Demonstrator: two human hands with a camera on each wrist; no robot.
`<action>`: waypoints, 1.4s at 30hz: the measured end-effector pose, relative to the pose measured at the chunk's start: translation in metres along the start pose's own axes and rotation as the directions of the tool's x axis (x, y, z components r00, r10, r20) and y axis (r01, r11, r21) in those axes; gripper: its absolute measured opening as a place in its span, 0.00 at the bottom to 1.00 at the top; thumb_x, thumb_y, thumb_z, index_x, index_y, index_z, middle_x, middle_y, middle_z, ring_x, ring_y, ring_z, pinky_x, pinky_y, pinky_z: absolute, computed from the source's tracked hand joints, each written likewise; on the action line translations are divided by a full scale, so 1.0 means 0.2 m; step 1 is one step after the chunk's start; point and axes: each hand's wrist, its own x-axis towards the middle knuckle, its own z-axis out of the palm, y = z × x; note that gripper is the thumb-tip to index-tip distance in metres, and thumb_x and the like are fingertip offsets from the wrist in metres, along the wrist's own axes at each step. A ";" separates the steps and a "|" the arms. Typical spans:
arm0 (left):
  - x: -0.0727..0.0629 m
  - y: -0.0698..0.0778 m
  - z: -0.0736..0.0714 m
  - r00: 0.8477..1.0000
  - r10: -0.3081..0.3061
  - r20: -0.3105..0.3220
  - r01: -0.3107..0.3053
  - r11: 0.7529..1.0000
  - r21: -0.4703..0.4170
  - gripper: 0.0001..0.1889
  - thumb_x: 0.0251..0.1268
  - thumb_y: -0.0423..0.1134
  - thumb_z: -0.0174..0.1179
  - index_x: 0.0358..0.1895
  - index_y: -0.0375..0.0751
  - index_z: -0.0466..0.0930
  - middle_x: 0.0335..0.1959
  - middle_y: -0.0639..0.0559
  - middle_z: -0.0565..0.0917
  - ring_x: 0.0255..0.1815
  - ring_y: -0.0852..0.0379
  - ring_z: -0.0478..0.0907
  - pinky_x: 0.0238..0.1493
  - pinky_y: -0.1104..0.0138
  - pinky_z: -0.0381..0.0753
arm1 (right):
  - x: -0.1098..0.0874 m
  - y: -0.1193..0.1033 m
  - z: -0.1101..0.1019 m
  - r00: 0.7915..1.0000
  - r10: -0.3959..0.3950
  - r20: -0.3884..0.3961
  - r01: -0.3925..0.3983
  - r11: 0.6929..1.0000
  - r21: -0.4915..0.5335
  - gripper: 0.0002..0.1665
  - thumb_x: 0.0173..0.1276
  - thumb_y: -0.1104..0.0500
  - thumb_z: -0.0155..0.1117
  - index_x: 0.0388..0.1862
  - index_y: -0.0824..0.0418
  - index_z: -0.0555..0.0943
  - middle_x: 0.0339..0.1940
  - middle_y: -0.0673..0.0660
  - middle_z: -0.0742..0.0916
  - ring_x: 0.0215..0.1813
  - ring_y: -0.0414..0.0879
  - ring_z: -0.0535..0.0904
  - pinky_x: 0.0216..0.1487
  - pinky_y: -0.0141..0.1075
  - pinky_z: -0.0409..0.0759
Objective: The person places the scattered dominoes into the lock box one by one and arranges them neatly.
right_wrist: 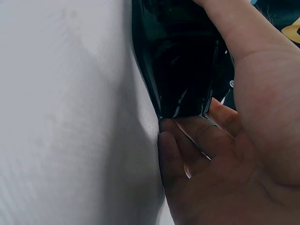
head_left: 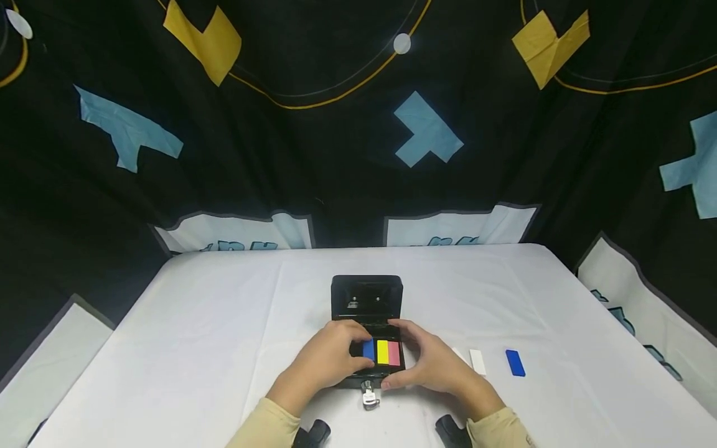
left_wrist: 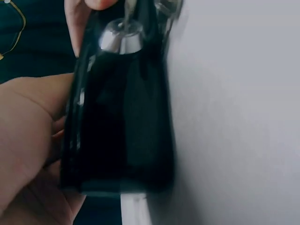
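The black box (head_left: 353,379) sits on the white worktop (head_left: 213,323), squarely in front of the person, and its lid (head_left: 366,295) stands upright at the back. Raised like that, the lid leaves the inside reachable from the front and from both sides.

The left hand (head_left: 330,351) comes in from the left with its grip narrowed to a pinch, thumb at the near end and a finger at the far end of the blue block (head_left: 368,350). Taking the block by its ends probably keeps the fingertips out of the tight space beside the yellow block (head_left: 383,352). The blue block is within the box, just left of the yellow one, with the pink block (head_left: 394,353) beyond that, towards the right wall.

The right hand (head_left: 428,361) spreads its grip wider around the box's right end, thumb at the front edge and fingers towards the back corner, presumably to steady it. The left hand hides what lies in the box's left part.

A metal fitting (head_left: 370,397) projects at the front, clear of the blocks. To the right on the worktop lie a white piece (head_left: 477,362) and a loose blue piece (head_left: 515,363), well apart from the box.
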 end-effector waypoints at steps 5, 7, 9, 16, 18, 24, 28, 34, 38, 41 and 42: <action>0.03 0.03 0.03 0.999 -0.046 0.026 0.044 0.997 0.069 0.22 0.50 0.45 0.79 0.49 0.44 0.88 0.48 0.51 0.87 0.52 0.52 0.81 0.56 0.53 0.81 | 0.00 0.00 -0.01 1.000 -0.009 -0.007 0.009 1.000 -0.004 0.64 0.38 0.41 0.89 0.74 0.52 0.68 0.70 0.61 0.77 0.70 0.60 0.71 0.69 0.60 0.65; 0.04 0.03 0.03 0.998 -0.051 0.026 0.049 0.996 0.077 0.22 0.49 0.46 0.80 0.48 0.46 0.89 0.46 0.52 0.87 0.48 0.54 0.82 0.53 0.53 0.82 | 0.00 0.00 -0.01 1.000 -0.017 -0.007 0.017 1.000 -0.001 0.63 0.38 0.41 0.88 0.74 0.53 0.68 0.69 0.62 0.77 0.70 0.60 0.72 0.69 0.61 0.66; 0.05 0.03 0.03 0.998 -0.048 0.026 0.046 0.996 0.071 0.22 0.48 0.46 0.80 0.48 0.46 0.89 0.45 0.52 0.88 0.45 0.56 0.82 0.51 0.54 0.82 | 0.00 0.00 -0.01 1.000 -0.024 -0.003 0.024 1.000 0.004 0.63 0.39 0.41 0.88 0.74 0.53 0.68 0.69 0.62 0.77 0.70 0.60 0.72 0.68 0.61 0.66; 0.00 0.00 -0.09 0.993 -0.101 -0.065 0.092 0.987 -0.132 0.21 0.52 0.50 0.78 0.47 0.46 0.87 0.44 0.53 0.86 0.47 0.54 0.81 0.52 0.55 0.82 | -0.01 0.01 0.00 0.999 -0.033 0.000 0.033 0.999 0.015 0.64 0.38 0.42 0.89 0.75 0.54 0.67 0.68 0.60 0.78 0.69 0.58 0.73 0.69 0.60 0.66; -0.04 -0.02 -0.16 0.977 -0.202 -0.061 0.186 0.961 -0.206 0.25 0.49 0.53 0.78 0.51 0.48 0.85 0.47 0.51 0.84 0.49 0.51 0.80 0.50 0.51 0.81 | -0.01 0.01 0.01 1.000 -0.031 -0.007 0.031 0.999 0.015 0.65 0.37 0.41 0.89 0.75 0.54 0.67 0.68 0.60 0.78 0.69 0.58 0.72 0.69 0.60 0.66; -0.14 -0.16 -0.19 0.947 -0.293 0.130 0.320 0.874 -0.364 0.49 0.39 0.51 0.83 0.71 0.58 0.69 0.68 0.40 0.71 0.68 0.37 0.66 0.61 0.31 0.65 | 0.01 0.01 0.01 1.000 -0.017 -0.021 0.017 1.000 -0.009 0.65 0.37 0.40 0.89 0.75 0.51 0.68 0.71 0.60 0.75 0.72 0.58 0.69 0.70 0.59 0.64; -0.14 -0.25 -0.09 0.973 -0.160 0.167 0.226 0.817 -0.530 0.57 0.35 0.45 0.85 0.76 0.63 0.63 0.78 0.43 0.61 0.78 0.37 0.51 0.69 0.29 0.45 | 0.00 0.01 -0.01 1.000 -0.017 0.011 0.017 1.000 0.016 0.65 0.39 0.43 0.89 0.76 0.52 0.66 0.73 0.60 0.73 0.71 0.58 0.70 0.70 0.58 0.65; -0.13 -0.31 -0.01 0.981 -0.126 0.148 0.185 0.844 -0.503 0.61 0.27 0.48 0.87 0.75 0.68 0.63 0.79 0.50 0.59 0.80 0.41 0.49 0.70 0.32 0.46 | -0.08 0.02 -0.31 0.998 -0.055 -0.037 0.059 0.991 0.116 0.53 0.43 0.57 0.88 0.70 0.60 0.73 0.69 0.64 0.77 0.61 0.58 0.79 0.62 0.53 0.77; -0.13 -0.32 -0.02 0.981 -0.111 0.161 0.178 0.847 -0.500 0.61 0.27 0.46 0.88 0.75 0.63 0.62 0.79 0.49 0.60 0.79 0.42 0.49 0.71 0.33 0.48 | -0.16 0.08 -0.49 0.998 -0.029 -0.051 0.028 0.999 -0.019 0.42 0.43 0.59 0.88 0.60 0.62 0.82 0.57 0.61 0.84 0.53 0.55 0.81 0.55 0.50 0.80; -0.13 -0.32 -0.02 0.981 -0.086 0.171 0.164 0.844 -0.510 0.62 0.28 0.45 0.88 0.76 0.61 0.62 0.79 0.49 0.59 0.80 0.42 0.49 0.72 0.34 0.47 | -0.21 0.12 -0.53 0.997 0.074 0.005 -0.073 0.992 -0.107 0.40 0.38 0.57 0.89 0.56 0.58 0.85 0.51 0.58 0.86 0.51 0.54 0.79 0.52 0.51 0.79; -0.13 -0.32 -0.02 0.982 -0.078 0.172 0.156 0.845 -0.512 0.62 0.28 0.45 0.88 0.76 0.60 0.61 0.79 0.49 0.59 0.80 0.42 0.48 0.72 0.35 0.47 | -0.21 0.13 -0.53 0.995 0.101 0.022 -0.097 0.987 -0.130 0.40 0.36 0.57 0.90 0.55 0.56 0.86 0.51 0.56 0.85 0.52 0.54 0.78 0.54 0.53 0.79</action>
